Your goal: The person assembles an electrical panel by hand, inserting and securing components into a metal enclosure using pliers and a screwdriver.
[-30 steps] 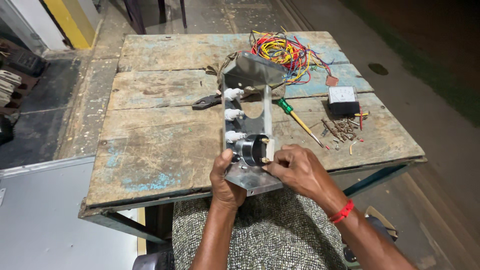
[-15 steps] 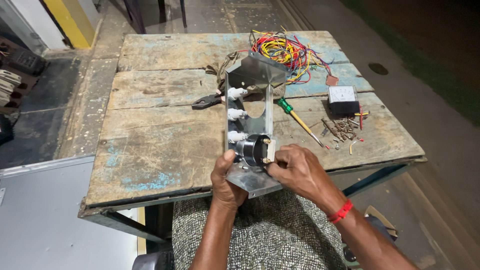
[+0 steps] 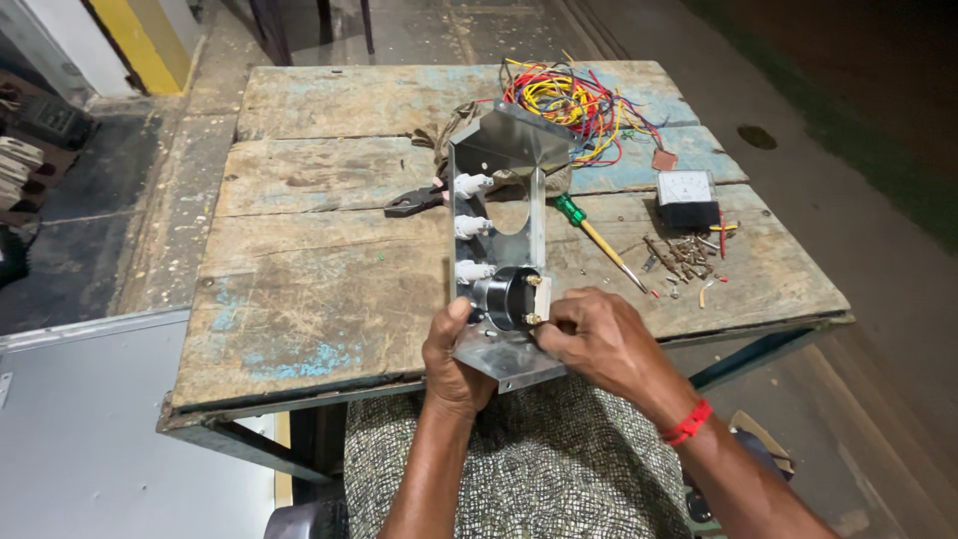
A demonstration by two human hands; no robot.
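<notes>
A bent shiny metal panel (image 3: 499, 150) stands on the worn wooden table (image 3: 319, 269), its near end over the table's front edge. Three white fittings (image 3: 471, 226) stick out of its left wall, and a round black gauge (image 3: 504, 297) sits in its near end. My left hand (image 3: 454, 364) grips the panel's near left corner. My right hand (image 3: 599, 339) pinches a small brass terminal on the gauge's back; a red band circles that wrist.
Black pliers (image 3: 411, 202) lie left of the panel. A green-handled screwdriver (image 3: 597, 240), a small white-faced meter (image 3: 685, 196) and several loose screws (image 3: 679, 258) lie to the right. A tangle of coloured wires (image 3: 569, 100) lies at the back. A patterned cloth covers my lap.
My right hand's fingers have shifted slightly at the gauge's back. The panel and my left hand stay where they were.
</notes>
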